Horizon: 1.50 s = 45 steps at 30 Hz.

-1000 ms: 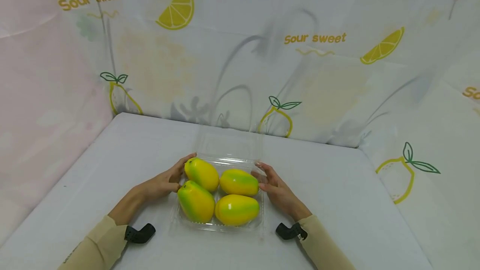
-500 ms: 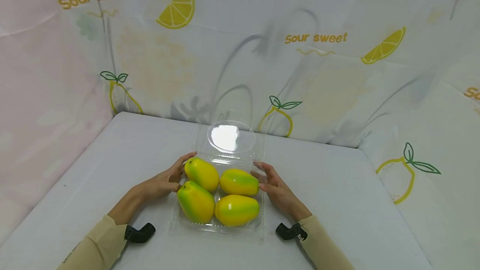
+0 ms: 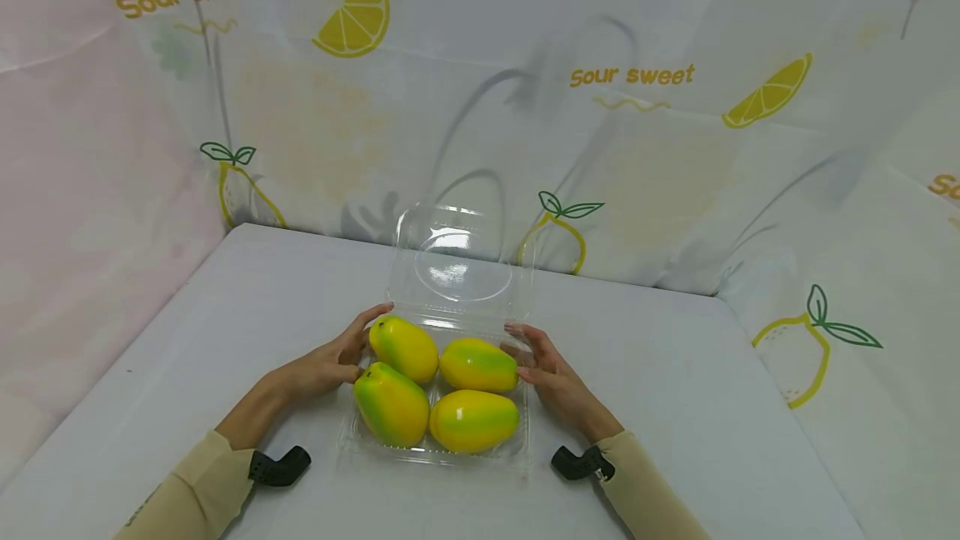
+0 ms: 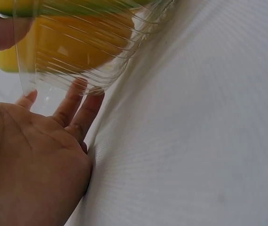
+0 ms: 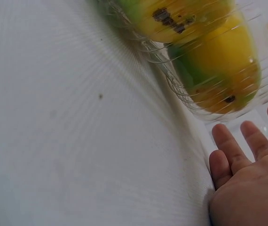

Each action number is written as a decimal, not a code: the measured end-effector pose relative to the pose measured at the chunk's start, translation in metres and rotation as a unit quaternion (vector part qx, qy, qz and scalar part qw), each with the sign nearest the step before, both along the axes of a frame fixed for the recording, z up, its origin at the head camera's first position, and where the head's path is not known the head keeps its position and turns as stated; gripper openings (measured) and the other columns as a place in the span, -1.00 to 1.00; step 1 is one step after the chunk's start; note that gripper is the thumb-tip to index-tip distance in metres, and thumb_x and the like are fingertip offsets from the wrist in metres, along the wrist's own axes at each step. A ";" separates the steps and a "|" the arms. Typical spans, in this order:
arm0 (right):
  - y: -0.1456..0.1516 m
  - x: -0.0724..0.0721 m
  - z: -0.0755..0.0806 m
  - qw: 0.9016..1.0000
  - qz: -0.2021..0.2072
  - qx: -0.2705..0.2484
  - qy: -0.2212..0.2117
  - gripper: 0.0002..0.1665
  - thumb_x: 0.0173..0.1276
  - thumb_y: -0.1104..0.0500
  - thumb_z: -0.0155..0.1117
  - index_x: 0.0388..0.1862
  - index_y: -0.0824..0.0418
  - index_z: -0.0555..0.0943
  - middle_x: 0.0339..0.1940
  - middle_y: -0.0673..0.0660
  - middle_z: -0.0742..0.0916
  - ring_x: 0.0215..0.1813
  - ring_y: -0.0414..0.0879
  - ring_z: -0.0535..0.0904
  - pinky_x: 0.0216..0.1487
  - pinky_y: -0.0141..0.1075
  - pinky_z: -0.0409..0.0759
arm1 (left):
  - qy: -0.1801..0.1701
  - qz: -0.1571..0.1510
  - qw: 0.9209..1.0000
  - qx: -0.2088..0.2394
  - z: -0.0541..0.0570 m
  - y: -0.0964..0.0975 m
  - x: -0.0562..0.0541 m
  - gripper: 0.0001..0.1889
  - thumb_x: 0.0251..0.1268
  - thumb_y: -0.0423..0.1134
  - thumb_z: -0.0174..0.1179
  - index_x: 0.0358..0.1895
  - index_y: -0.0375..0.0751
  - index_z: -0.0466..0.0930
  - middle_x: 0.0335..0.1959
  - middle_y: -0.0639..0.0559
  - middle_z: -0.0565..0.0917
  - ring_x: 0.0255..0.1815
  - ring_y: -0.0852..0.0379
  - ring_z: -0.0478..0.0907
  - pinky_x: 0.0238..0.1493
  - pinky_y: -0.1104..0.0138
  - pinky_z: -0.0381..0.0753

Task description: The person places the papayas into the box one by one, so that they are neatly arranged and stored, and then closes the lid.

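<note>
A clear plastic clamshell box (image 3: 442, 460) rests on the white table, its transparent lid (image 3: 465, 277) tilted up at the back. Inside sit several yellow-green fruits (image 3: 474, 422), smooth and mango-like or papaya-like. My left hand (image 3: 322, 371) rests along the left side, thumb by the rim, fingers reaching the back corner. In the left wrist view its fingertips (image 4: 77, 87) touch the ribbed side wall. My right hand (image 3: 561, 382) lies along the right side, thumb near a fruit's end. In the right wrist view its fingers (image 5: 225, 141) are fairly straight, close beside the wall; contact is unclear.
The white tabletop (image 3: 712, 407) stretches around the box, ending at a fabric backdrop (image 3: 465, 107) with lemon prints and lettering. A pink cloth wall (image 3: 90, 190) borders the left. Black wrist pieces (image 3: 279, 467) sit at both sleeves.
The lid has swung up from lying low behind the box to a more upright tilt. Both hands and the fruits have stayed almost still.
</note>
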State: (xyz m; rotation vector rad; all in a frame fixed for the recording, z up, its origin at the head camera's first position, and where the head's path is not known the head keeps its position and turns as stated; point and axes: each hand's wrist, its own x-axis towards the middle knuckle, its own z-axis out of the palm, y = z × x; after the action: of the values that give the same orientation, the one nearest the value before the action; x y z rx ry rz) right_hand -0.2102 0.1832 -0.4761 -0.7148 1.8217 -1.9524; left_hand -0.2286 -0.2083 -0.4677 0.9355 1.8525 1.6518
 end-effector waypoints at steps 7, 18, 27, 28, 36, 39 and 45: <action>0.000 0.000 0.000 1.000 -0.002 -0.002 -0.004 -0.31 0.49 0.29 -0.03 0.50 0.19 -0.01 0.61 0.20 0.00 0.59 0.18 0.05 0.52 0.28 -0.22 | -0.005 0.003 1.000 0.001 -0.002 0.000 -0.001 0.02 0.16 -0.30 0.08 0.58 0.06 -0.42 0.57 -0.36 -0.12 0.39 0.50 0.14 0.35 -0.46 -0.19; -0.002 0.000 0.001 1.000 -0.003 -0.014 -0.009 -0.33 0.49 0.29 -0.02 0.49 0.17 0.02 0.61 0.18 0.02 0.56 0.02 0.16 0.52 0.29 -0.25 | -0.016 0.009 1.000 -0.005 -0.001 0.000 -0.001 0.02 0.17 -0.37 0.06 0.58 0.07 -0.44 0.59 -0.31 -0.14 0.46 0.31 0.09 0.37 -0.44 -0.21; -0.002 0.001 0.002 1.000 -0.009 -0.012 -0.020 -0.35 0.50 0.28 -0.02 0.48 0.19 0.02 0.61 0.19 -0.01 0.57 0.08 0.13 0.51 0.29 -0.35 | -0.009 0.013 1.000 -0.003 0.001 0.002 -0.001 0.02 0.22 -0.38 0.07 0.58 0.05 -0.47 0.60 -0.27 -0.17 0.56 -0.27 -0.17 0.36 -0.45 -0.25; -0.002 0.001 0.002 1.000 -0.010 -0.010 -0.021 -0.34 0.50 0.28 -0.03 0.49 0.21 0.00 0.62 0.20 -0.03 0.58 0.12 0.10 0.51 0.29 -0.35 | -0.006 0.012 1.000 -0.001 0.000 0.002 -0.001 0.01 0.23 -0.38 0.06 0.58 0.03 -0.47 0.60 -0.27 -0.17 0.56 -0.24 -0.15 0.35 -0.45 -0.25; -0.003 0.002 0.005 0.998 -0.024 0.036 -0.034 -0.23 0.54 0.24 -0.08 0.59 0.17 -0.15 0.64 0.17 -0.15 0.59 0.27 -0.02 0.52 0.27 -0.38 | -0.013 0.014 1.000 0.001 0.000 0.001 -0.001 0.01 0.23 -0.40 0.04 0.58 0.12 -0.45 0.60 -0.27 -0.12 0.57 -0.13 -0.14 0.36 -0.45 -0.29; -0.004 0.003 0.006 0.998 -0.026 0.047 -0.033 -0.21 0.55 0.23 -0.09 0.61 0.12 -0.19 0.65 0.15 -0.16 0.59 0.25 -0.02 0.52 0.26 -0.38 | -0.015 0.015 1.000 0.003 0.000 0.001 0.000 0.01 0.20 -0.43 0.03 0.58 0.13 -0.44 0.59 -0.28 -0.11 0.57 -0.24 -0.18 0.35 -0.45 -0.30; -0.003 0.003 0.006 0.999 -0.022 0.038 -0.027 -0.20 0.55 0.24 -0.08 0.62 0.09 -0.18 0.65 0.11 -0.17 0.59 0.17 0.04 0.53 0.25 -0.37 | -0.016 0.016 1.000 0.001 0.000 0.002 0.000 0.02 0.20 -0.44 0.02 0.58 0.10 -0.45 0.59 -0.29 -0.09 0.56 -0.30 -0.17 0.35 -0.45 -0.26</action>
State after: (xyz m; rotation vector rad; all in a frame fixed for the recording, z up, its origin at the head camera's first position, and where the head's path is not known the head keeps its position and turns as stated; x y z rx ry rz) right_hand -0.2068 0.1803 -0.4702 -0.5964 1.8839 -1.8991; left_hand -0.2281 -0.2062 -0.4675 0.8792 1.8541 1.6797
